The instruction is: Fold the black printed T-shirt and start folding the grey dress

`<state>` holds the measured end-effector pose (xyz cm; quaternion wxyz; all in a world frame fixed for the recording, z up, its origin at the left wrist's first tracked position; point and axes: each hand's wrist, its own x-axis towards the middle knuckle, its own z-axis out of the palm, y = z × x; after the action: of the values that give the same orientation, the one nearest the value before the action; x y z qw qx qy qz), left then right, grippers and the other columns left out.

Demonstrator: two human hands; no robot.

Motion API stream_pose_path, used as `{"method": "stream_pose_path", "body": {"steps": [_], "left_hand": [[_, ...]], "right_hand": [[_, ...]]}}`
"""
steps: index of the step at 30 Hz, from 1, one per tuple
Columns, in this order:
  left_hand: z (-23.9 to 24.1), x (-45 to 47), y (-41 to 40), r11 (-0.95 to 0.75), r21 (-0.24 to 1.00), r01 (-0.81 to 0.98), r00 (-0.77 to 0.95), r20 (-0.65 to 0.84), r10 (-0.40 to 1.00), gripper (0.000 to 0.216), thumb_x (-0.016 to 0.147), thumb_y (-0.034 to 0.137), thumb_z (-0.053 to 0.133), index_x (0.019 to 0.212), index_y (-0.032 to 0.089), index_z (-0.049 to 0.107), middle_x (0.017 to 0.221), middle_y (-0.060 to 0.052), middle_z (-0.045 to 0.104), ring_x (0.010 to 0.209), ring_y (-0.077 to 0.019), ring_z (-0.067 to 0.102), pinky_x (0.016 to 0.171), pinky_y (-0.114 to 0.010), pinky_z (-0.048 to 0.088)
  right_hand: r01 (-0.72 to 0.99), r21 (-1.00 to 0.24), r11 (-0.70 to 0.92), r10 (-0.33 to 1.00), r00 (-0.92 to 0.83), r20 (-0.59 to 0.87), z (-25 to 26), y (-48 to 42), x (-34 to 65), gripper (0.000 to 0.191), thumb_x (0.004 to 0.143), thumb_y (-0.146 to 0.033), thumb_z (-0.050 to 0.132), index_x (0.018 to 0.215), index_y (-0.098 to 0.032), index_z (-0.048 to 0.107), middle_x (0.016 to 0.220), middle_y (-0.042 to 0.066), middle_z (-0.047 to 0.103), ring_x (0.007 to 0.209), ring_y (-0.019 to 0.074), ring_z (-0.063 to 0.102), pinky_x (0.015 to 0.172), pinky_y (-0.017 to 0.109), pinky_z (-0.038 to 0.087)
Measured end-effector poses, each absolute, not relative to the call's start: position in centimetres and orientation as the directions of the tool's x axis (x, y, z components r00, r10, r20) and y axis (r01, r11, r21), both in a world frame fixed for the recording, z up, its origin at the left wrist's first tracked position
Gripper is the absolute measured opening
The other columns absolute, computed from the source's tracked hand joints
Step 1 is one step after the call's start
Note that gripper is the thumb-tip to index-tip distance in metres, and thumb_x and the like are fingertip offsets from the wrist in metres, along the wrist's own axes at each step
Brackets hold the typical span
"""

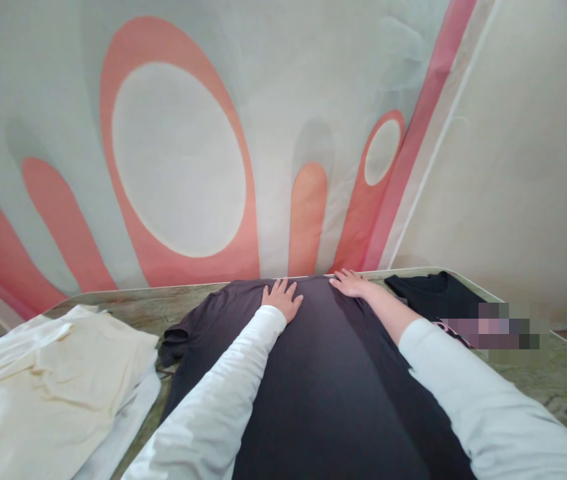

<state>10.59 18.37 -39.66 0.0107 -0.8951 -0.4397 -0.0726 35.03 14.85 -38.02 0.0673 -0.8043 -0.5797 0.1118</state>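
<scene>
A dark T-shirt [323, 387] lies spread out on the wood-patterned table, its collar end at the far edge. My left hand [282, 300] rests flat on its upper part, left of the middle, fingers spread. At the shirt's far right shoulder lies my right hand [349, 283], fingers stretched out over the cloth. Neither hand has anything gripped. The shirt's left sleeve [177, 340] is bunched at its end; my right forearm covers part of the right side.
Cream and white garments [53, 387] lie in a pile at the left. A black shirt [438, 293], its print partly blurred out, lies at the right on the wood-patterned table [563, 393]. Behind the table hangs a backdrop [283, 80] with pink shapes.
</scene>
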Motion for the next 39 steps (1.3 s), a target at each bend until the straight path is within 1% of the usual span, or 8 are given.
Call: {"method": "stream_pose_path", "body": {"steps": [5,12,16,21,26,30,34,39], "left_hand": [[-40.0,10.6,18.2,-0.609,0.044,0.792,0.595,0.173,0.785,0.058,0.087,0.057,0.017,0.135,0.03,0.033,0.146,-0.002,0.022,0.133,-0.026,0.017,0.103,-0.052,0.017],[-40.3,10.7,17.8,-0.599,0.035,0.8,0.573,0.256,0.779,0.058,0.086,0.056,0.024,0.133,0.025,0.038,0.145,-0.005,0.025,0.133,-0.029,0.016,0.104,-0.048,0.018],[-39.7,10.7,17.4,-0.611,0.028,0.791,0.578,0.292,0.762,0.058,0.086,0.056,0.024,0.131,0.023,0.041,0.144,-0.007,0.028,0.132,-0.03,0.017,0.104,-0.048,0.017],[-38.6,11.3,16.8,-0.702,-0.016,0.712,0.667,0.331,0.668,0.054,0.089,0.05,0.02,0.127,0.022,0.045,0.142,-0.007,0.032,0.132,-0.0247,0.019,0.105,-0.046,0.016],[-39.0,12.2,16.4,-0.75,0.046,0.66,0.742,0.114,0.66,0.062,0.087,0.06,0.014,0.136,0.025,0.031,0.145,-0.006,0.026,0.131,-0.0261,0.023,0.102,-0.054,0.018],[-39.4,12.2,16.2,-0.743,0.049,0.667,0.738,0.093,0.668,0.066,0.084,0.064,0.013,0.138,0.028,0.025,0.147,-0.004,0.02,0.133,-0.0261,0.018,0.103,-0.054,0.015],[-39.4,12.2,16.0,-0.737,0.042,0.675,0.73,0.108,0.675,0.066,0.084,0.065,0.017,0.138,0.028,0.026,0.147,-0.004,0.02,0.133,-0.026,0.018,0.104,-0.053,0.013],[-39.3,12.1,16.0,-0.742,0.055,0.668,0.735,0.112,0.669,0.068,0.083,0.067,0.016,0.138,0.028,0.026,0.147,-0.004,0.021,0.133,-0.0266,0.019,0.103,-0.053,0.014]], "right_hand": [[0.916,-0.282,-0.284,0.958,0.284,-0.043,-36.8,17.9,35.7,0.057,0.089,-0.052,0.027,0.1,-0.012,0.066,0.107,0.016,0.063,0.098,0.0226,0.059,0.079,0.027,0.041],[0.916,-0.34,-0.212,0.97,0.239,0.04,-38.4,20.1,32.4,0.043,0.075,-0.055,0.054,0.072,-0.015,0.068,0.078,0.01,0.068,0.072,0.0197,0.062,0.059,0.024,0.041],[0.915,-0.384,-0.128,0.98,0.176,0.092,-38.3,19.8,31.8,0.028,0.075,-0.042,0.06,0.07,-0.015,0.066,0.069,0.004,0.067,0.065,0.014,0.06,0.056,0.02,0.04],[0.918,-0.393,-0.048,0.961,0.15,0.233,-37.9,19.3,31.2,0.015,0.083,-0.025,0.053,0.093,-0.016,0.059,0.087,0.004,0.066,0.077,0.0118,0.059,0.068,0.021,0.042],[0.931,-0.36,-0.062,0.939,0.177,0.296,-38.4,18.3,29.7,0.026,0.086,-0.026,0.048,0.109,-0.018,0.053,0.109,0.008,0.06,0.101,0.0178,0.054,0.085,0.031,0.039],[0.937,-0.329,-0.118,0.924,0.225,0.309,-38.9,16.1,27.8,0.043,0.088,-0.027,0.041,0.128,-0.013,0.039,0.134,0.016,0.041,0.122,0.0252,0.037,0.098,0.042,0.028],[0.963,-0.258,-0.073,0.97,0.128,0.205,-39.3,12.1,27.3,0.05,0.089,-0.028,0.034,0.137,-0.013,0.029,0.146,0.011,0.023,0.132,0.0217,0.021,0.104,0.037,0.02],[0.983,-0.181,-0.038,0.999,0.043,0.022,-39.2,6.5,31.6,0.052,0.09,-0.044,0.026,0.137,-0.021,0.031,0.146,0.005,0.024,0.133,0.0217,0.019,0.107,0.041,0.015]]}}
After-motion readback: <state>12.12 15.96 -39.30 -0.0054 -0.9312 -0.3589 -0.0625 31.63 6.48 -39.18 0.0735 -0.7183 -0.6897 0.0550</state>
